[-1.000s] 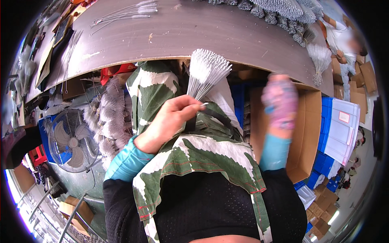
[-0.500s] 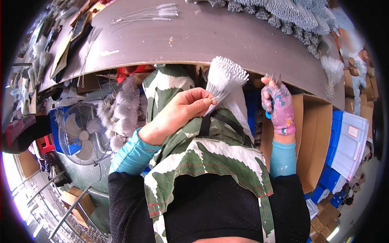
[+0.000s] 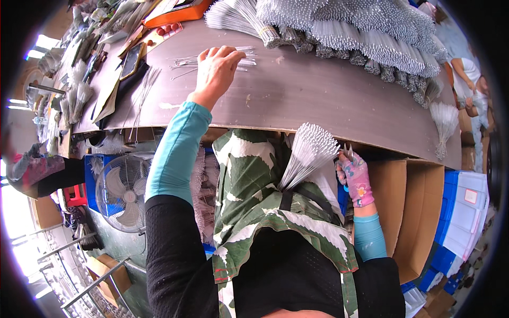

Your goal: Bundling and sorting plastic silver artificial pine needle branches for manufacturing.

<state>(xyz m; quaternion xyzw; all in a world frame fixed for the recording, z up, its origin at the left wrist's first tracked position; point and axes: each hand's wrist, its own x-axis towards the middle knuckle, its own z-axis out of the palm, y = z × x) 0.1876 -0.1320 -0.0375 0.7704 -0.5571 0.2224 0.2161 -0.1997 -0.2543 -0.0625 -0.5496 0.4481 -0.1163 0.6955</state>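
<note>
My left hand (image 3: 216, 74) is stretched out over the table, on a few loose thin wire brushes (image 3: 185, 61). Its fingers are bent and closed at the tips; whether a brush is between them is hidden. A fanned bundle of white-tipped wire brushes (image 3: 310, 153) stands in my lap, narrow end down against the camouflage apron (image 3: 244, 183), with neither hand on it. My right hand (image 3: 356, 180), in a pink flowered glove, is closed around pliers (image 3: 347, 152) with pointed metal jaws and a bit of blue handle showing, right of the bundle.
Many brush bundles (image 3: 355, 40) are piled at the table's far right, and one bundle (image 3: 444, 124) lies near its right end. A phone (image 3: 132, 61) and an orange tray (image 3: 177, 13) are far left. A fan (image 3: 127, 193) stands left, a cardboard box (image 3: 419, 212) right.
My left hand has left the bundle in my lap and reached forward and left to the loose brushes on the table. My right hand keeps the pliers beside the bundle. The view has shifted.
</note>
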